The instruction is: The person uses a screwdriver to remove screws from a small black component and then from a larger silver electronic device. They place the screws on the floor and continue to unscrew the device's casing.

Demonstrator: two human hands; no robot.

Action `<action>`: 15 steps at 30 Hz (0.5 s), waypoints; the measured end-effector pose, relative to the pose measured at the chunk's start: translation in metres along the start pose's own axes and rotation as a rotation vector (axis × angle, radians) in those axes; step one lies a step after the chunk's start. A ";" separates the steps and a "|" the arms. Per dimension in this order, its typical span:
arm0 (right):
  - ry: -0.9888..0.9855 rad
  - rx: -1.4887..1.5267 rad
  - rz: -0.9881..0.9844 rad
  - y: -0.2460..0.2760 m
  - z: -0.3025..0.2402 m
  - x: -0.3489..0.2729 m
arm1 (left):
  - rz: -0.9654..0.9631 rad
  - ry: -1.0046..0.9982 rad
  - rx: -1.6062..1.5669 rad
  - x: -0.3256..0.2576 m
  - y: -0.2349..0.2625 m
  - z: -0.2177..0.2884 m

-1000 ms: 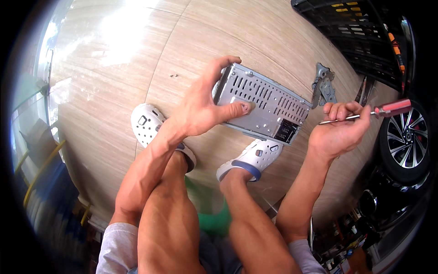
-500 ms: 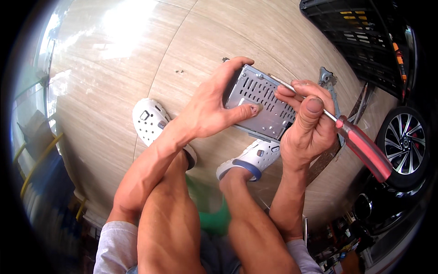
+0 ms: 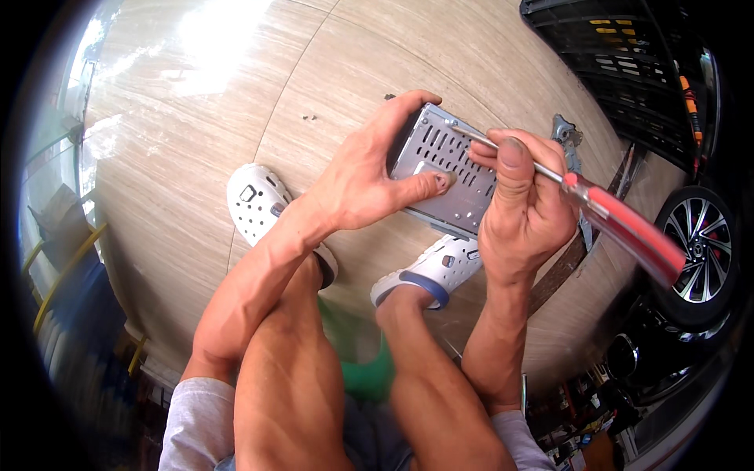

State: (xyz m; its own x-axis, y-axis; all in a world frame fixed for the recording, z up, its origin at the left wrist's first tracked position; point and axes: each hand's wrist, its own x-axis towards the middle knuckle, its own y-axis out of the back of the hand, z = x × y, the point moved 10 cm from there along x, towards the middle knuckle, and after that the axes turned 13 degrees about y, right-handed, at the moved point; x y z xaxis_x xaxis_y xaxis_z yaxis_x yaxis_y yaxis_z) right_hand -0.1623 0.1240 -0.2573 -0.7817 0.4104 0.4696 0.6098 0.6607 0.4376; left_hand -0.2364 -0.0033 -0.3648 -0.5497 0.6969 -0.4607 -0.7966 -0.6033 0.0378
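A flat silver metal box (image 3: 452, 202) with rows of slots and small screws on its upper face is gripped in my left hand (image 3: 361, 177). The left thumb presses on that face and the fingers wrap round the far left edge. My right hand (image 3: 522, 204) pinches the shaft of a screwdriver (image 3: 624, 224) with a red handle. Its handle points out to the lower right. The tip lies at the box's far edge, close to a screw near the far left corner; whether it touches is unclear. My right hand hides the box's right end.
A metal bracket (image 3: 567, 145) lies on the tiled floor (image 3: 196, 133) beyond my right hand, near a dark strip (image 3: 559, 275). At the far right stand a black plastic crate (image 3: 613, 63) and a car wheel (image 3: 695, 247). My feet wear white clogs (image 3: 255, 200); a green stool (image 3: 365, 377) is below me.
The screwdriver tip has moved left along the box's far edge toward the corner screw. My right hand has shifted slightly left and the handle has swung; my left hand keeps its hold.
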 end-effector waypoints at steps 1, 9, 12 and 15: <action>0.014 -0.052 -0.048 -0.003 -0.003 0.002 | 0.003 0.004 0.006 0.000 0.001 -0.001; -0.084 0.080 0.076 0.005 0.005 -0.002 | 0.009 -0.008 0.016 0.001 0.000 0.000; 0.038 -0.109 -0.026 0.001 -0.004 0.005 | -0.006 0.013 -0.004 0.000 0.000 -0.001; 0.022 -0.102 -0.032 0.001 -0.003 0.007 | 0.018 -0.030 0.044 -0.001 0.001 0.002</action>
State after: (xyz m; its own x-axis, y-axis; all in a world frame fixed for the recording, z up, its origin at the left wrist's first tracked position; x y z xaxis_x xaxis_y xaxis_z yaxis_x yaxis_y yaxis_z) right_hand -0.1666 0.1252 -0.2516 -0.7984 0.3759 0.4704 0.5959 0.6052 0.5279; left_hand -0.2375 -0.0041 -0.3629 -0.5704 0.6979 -0.4331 -0.7966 -0.5985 0.0846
